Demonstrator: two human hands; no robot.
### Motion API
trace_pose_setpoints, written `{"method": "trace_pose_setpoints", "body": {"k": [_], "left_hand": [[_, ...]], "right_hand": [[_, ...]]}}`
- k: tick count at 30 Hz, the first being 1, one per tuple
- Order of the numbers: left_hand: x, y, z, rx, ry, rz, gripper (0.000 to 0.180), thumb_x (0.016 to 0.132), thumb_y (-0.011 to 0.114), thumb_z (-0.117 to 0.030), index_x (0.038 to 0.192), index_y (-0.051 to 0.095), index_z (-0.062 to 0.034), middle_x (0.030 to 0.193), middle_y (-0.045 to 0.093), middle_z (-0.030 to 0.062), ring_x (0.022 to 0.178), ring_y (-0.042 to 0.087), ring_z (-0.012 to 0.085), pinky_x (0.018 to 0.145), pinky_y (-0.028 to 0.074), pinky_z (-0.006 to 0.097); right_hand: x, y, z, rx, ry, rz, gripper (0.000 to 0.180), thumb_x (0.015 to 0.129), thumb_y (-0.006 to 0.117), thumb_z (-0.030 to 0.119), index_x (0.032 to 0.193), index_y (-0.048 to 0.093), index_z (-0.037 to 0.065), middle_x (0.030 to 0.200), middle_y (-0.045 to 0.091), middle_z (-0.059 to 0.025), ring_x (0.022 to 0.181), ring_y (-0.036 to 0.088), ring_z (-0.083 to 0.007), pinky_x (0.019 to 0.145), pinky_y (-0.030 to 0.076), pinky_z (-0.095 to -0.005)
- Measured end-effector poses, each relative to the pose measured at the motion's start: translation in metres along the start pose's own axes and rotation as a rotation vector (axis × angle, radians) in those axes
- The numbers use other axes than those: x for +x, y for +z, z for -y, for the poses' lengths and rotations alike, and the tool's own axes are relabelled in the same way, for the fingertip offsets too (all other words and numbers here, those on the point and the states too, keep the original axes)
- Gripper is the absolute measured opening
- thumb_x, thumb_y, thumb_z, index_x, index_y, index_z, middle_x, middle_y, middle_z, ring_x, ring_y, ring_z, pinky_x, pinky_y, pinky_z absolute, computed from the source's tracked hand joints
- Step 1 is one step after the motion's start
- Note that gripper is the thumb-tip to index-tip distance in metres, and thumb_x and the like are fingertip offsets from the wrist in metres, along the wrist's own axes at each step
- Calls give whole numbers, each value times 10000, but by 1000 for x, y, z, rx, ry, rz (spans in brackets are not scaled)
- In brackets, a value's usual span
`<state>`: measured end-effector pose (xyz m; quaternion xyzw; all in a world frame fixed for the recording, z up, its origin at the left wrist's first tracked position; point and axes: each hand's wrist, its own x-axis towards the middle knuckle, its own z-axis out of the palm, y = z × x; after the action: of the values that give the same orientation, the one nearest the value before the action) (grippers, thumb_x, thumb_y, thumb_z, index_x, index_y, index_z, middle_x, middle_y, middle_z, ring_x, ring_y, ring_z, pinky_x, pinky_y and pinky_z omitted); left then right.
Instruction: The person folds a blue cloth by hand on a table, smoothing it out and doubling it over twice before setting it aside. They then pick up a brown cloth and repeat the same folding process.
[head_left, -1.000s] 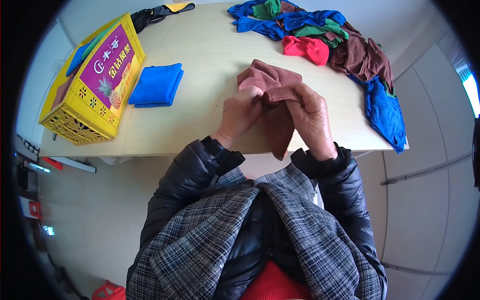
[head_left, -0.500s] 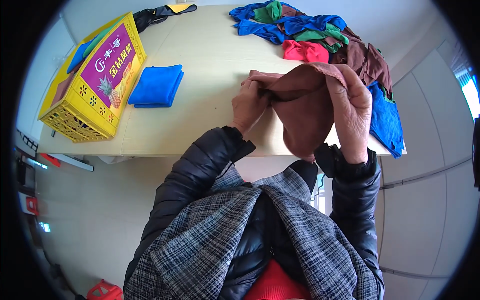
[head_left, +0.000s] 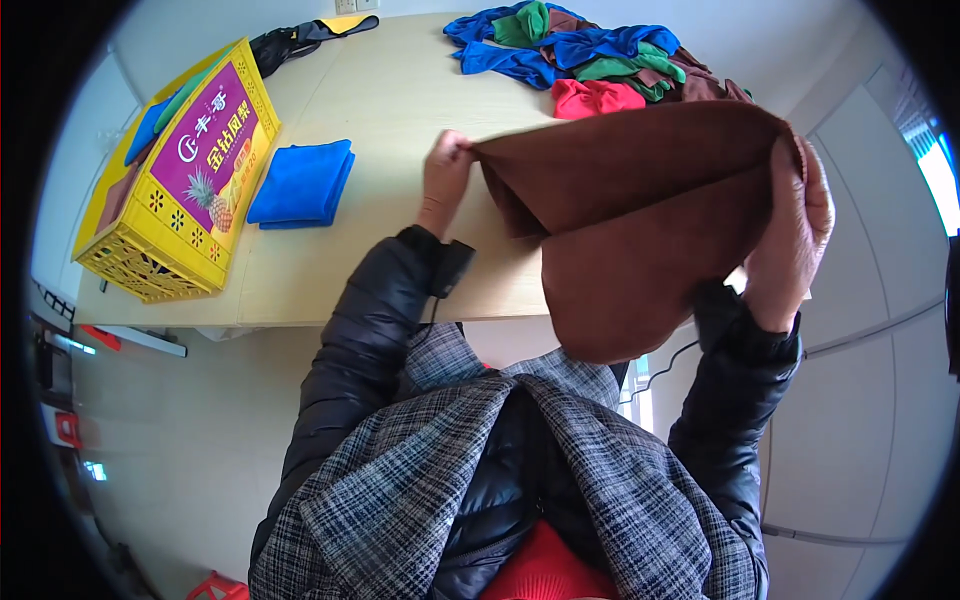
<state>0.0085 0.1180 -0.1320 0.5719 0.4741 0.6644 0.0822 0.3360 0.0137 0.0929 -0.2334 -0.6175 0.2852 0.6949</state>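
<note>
I hold a brown cloth spread wide above the table's near edge. My left hand pinches its left corner. The right corner is gripped by my right hand, raised higher and closer to me. The cloth is doubled and sags between the hands, hiding part of the table behind it.
A folded blue cloth lies on the pale wooden table, left of my hands. A yellow crate stands at the table's left end. A heap of blue, green, red and brown cloths lies at the far right. A black item sits at the back.
The brown cloth was bunched between both hands on the table; my hands have moved apart and lifted it, stretching it wide. My right hand has gone right and toward me.
</note>
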Motion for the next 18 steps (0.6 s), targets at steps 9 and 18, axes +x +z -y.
{"method": "trace_pose_setpoints", "body": {"k": [9, 18], "left_hand": [[69, -98, -112, -342, -76, 189, 92, 945, 701, -115, 944, 627, -59, 820, 586, -66, 749, 507, 10, 675, 450, 185], [75, -87, -63, 172, -48, 440, 164, 919, 731, -183, 858, 649, -55, 732, 595, -46, 696, 546, 43, 637, 458, 229]], "right_hand": [[17, -79, 7, -67, 104, -236, 271, 978, 666, 164, 1202, 695, 15, 1152, 702, -89, 1029, 648, -154, 954, 474, -262], [11, -100, -66, -133, 265, -212, 252, 978, 656, 149, 1174, 686, -7, 1102, 705, -48, 1021, 628, -103, 924, 464, -229]]}}
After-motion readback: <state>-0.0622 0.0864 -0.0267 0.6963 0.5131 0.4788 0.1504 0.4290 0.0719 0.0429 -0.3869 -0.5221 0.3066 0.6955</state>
